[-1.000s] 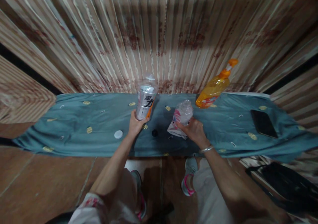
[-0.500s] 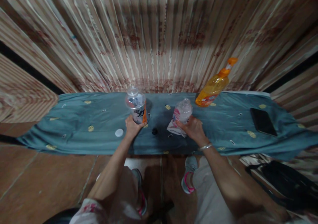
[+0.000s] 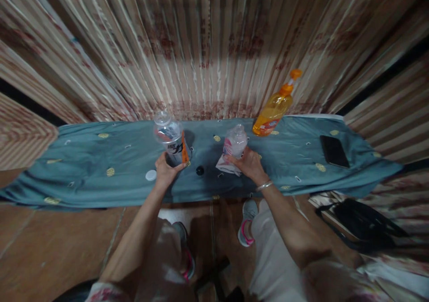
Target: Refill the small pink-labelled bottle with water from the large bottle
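Note:
My left hand (image 3: 167, 168) is closed around the lower part of a clear plastic bottle (image 3: 172, 137) with a black-and-orange label and no cap on its mouth. The bottle stands on the cloth, leaning slightly left. My right hand (image 3: 248, 163) grips a smaller clear bottle (image 3: 236, 140) with a pink-marked label, also uncapped. A pale, crumpled piece (image 3: 225, 165) shows at that bottle's base; I cannot tell whether it is part of the label. A white cap (image 3: 150, 175) lies left of my left hand. Between the two bottles sits a black cap (image 3: 200, 170).
A teal cloth with pineapple prints (image 3: 87, 159) covers the narrow table. An orange pump bottle (image 3: 273, 112) stands at the back right, and a black phone (image 3: 334, 151) lies farther right. Behind hangs a striped curtain (image 3: 187, 47). A black bag (image 3: 365, 224) is below on the right.
The whole view has shifted, so the table's things appear farther left and slightly higher. The left bottle's mouth now tips more to the left. Both hands keep hold of their bottles.

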Motion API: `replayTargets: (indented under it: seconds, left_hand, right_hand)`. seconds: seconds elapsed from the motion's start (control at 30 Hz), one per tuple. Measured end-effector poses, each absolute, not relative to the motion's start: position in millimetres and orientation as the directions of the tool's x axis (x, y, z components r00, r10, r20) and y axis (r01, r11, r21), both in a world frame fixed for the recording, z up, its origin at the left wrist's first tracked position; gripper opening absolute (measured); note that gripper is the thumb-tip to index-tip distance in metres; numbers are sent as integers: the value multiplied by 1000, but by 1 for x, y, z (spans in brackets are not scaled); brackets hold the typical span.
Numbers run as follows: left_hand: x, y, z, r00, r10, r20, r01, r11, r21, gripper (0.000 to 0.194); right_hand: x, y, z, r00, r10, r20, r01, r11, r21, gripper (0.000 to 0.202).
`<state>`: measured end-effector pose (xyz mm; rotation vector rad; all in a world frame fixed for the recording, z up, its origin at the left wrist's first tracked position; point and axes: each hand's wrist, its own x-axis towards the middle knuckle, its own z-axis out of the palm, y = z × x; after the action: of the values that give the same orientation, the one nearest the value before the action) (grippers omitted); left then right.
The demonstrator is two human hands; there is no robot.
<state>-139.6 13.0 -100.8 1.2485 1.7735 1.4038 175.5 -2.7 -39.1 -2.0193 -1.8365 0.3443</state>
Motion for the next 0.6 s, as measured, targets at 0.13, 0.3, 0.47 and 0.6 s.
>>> replayTargets:
  seconds: [0.13,0.3,0.47,0.6]
  left_hand:
    - [-141,-14,-98,-456,880,131,334,32,942,73]
    - [-120,-52,-94,-375,915,147,319,-22,948,57]
    - [-80,-61,-82,-212,959,190,280,-127,952,53]
    - [-47,-44,-78,-112,976,185,221,-157,962,65]
  right_hand:
    - [178,-3,-40,118,989,86,875,-63,-481,74]
    - [183,-5,-39,105,992,72,859,-54,-510,76]
    - [191,-8,-32,19,1000,23,842,-4,-539,73]
    - [200,-11,-29,-57,998,-26,811,31,-585,71]
